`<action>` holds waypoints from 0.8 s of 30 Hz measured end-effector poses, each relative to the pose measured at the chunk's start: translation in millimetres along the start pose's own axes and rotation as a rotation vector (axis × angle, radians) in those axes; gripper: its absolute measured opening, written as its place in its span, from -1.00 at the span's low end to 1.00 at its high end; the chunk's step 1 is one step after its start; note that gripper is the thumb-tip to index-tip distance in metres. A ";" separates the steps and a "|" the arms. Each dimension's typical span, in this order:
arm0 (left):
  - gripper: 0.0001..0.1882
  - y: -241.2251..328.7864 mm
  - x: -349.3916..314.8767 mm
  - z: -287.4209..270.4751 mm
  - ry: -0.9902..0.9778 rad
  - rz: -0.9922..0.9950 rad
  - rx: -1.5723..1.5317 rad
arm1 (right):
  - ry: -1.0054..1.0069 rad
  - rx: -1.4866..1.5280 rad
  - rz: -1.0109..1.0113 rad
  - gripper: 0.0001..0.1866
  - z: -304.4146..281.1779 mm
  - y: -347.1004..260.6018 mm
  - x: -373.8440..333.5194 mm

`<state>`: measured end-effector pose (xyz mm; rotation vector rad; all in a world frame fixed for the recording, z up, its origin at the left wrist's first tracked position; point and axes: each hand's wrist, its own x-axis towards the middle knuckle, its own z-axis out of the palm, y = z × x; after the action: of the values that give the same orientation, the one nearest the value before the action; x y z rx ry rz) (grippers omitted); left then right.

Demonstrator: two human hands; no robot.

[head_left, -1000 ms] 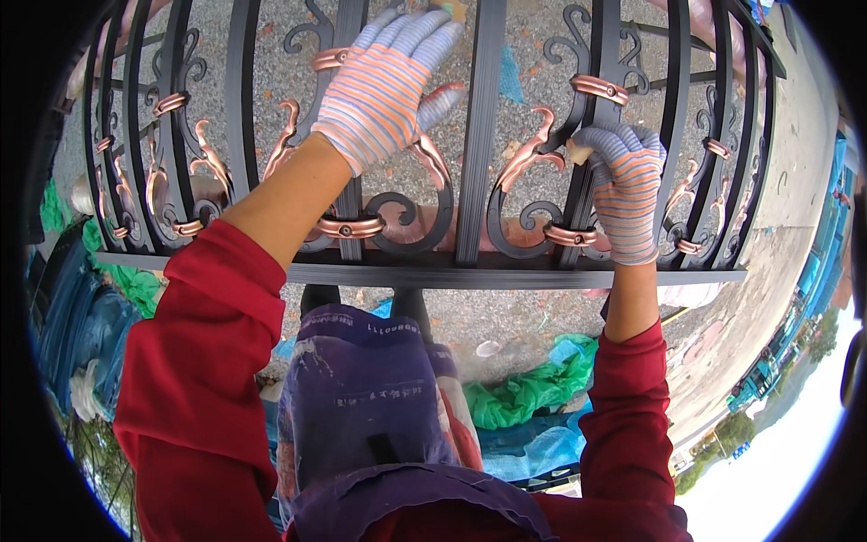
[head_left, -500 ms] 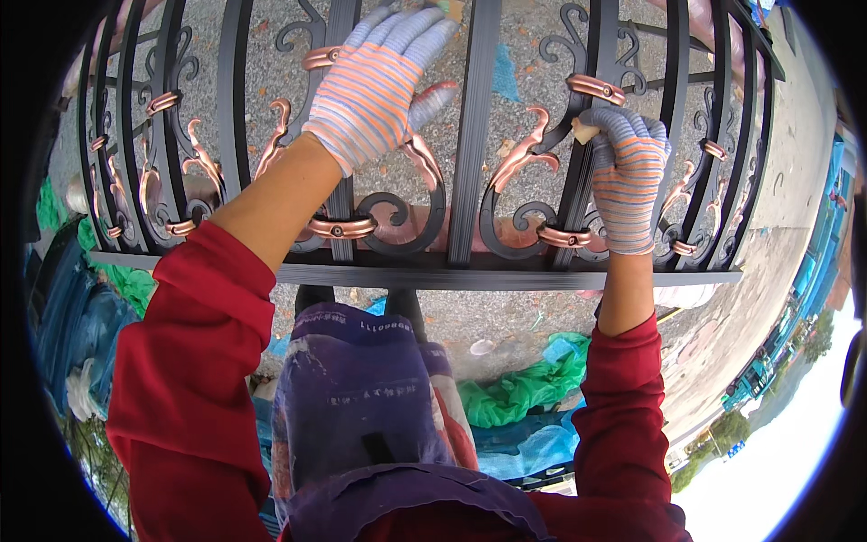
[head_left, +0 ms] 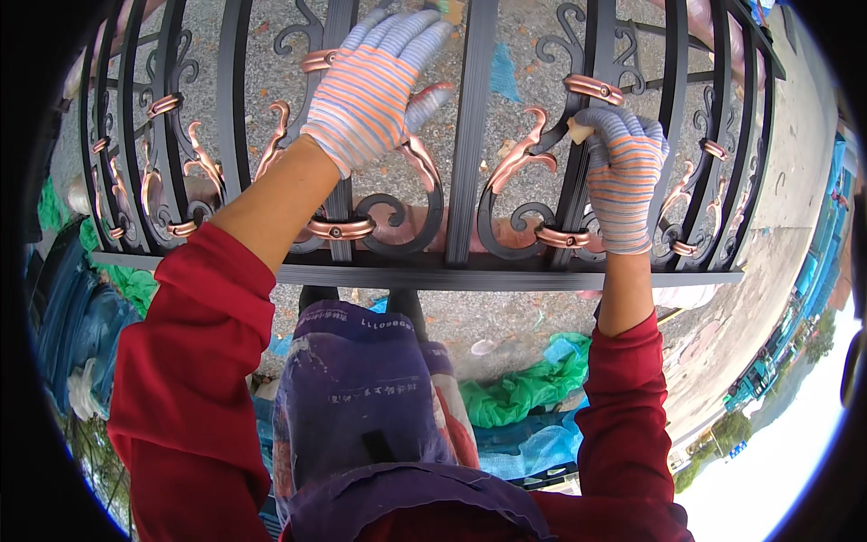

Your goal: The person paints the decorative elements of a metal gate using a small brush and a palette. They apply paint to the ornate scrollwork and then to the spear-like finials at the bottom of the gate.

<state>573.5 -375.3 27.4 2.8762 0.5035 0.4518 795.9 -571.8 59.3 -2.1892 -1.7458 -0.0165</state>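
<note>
A black metal railing panel (head_left: 466, 135) with scrolls and copper-coloured bands lies in front of me. My left hand (head_left: 366, 108), in a striped grey-and-orange glove, rests over an upright bar left of the middle, fingers stretched away from me and thumb apart. Gloved the same way, my right hand (head_left: 625, 185) is curled over a bar on the right. Its fingertips pinch a small pale sponge-like piece (head_left: 578, 132), whose exact kind I cannot make out. That piece is beside a copper-coloured leaf tip (head_left: 524, 152) and just below a copper band (head_left: 591, 88).
Grey rough ground shows between the bars. Green plastic sheeting (head_left: 515, 393) and blue sheeting (head_left: 533, 447) lie by the panel's near rail (head_left: 506, 278). On the left are blue wrapped stacks (head_left: 77, 330). A purple apron (head_left: 366, 388) hangs down my front.
My right hand and the pale piece have shifted very slightly to the left. The left hand stays in nearly the same place on the railing.
</note>
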 end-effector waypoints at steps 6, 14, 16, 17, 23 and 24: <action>-0.32 -1.9 2.7 1.7 0.010 -0.017 0.009 | -0.003 -0.030 -0.050 -0.81 7.7 -10.5 -13.0; -0.31 0.8 4.9 -6.6 -0.035 -0.024 -0.061 | 0.247 0.411 0.390 -0.81 -8.9 4.2 -47.7; -0.31 1.0 4.2 -10.1 -0.055 -0.045 -0.055 | 0.325 0.547 0.596 -0.85 -18.1 4.3 -63.3; -0.31 0.8 4.8 -10.6 -0.064 -0.049 -0.056 | 0.369 0.611 0.703 -0.88 -24.0 5.0 -71.3; -0.34 -2.1 5.8 -6.5 -0.061 -0.016 -0.072 | 0.468 0.760 0.936 -0.82 -51.1 21.7 -104.0; -0.34 -2.3 5.3 -7.2 -0.063 -0.020 -0.077 | 0.475 0.765 0.951 -0.83 -49.6 23.1 -106.8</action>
<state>575.2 -370.4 35.0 2.7989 0.4933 0.3672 801.6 -690.4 76.9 -1.9464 -0.2633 0.2821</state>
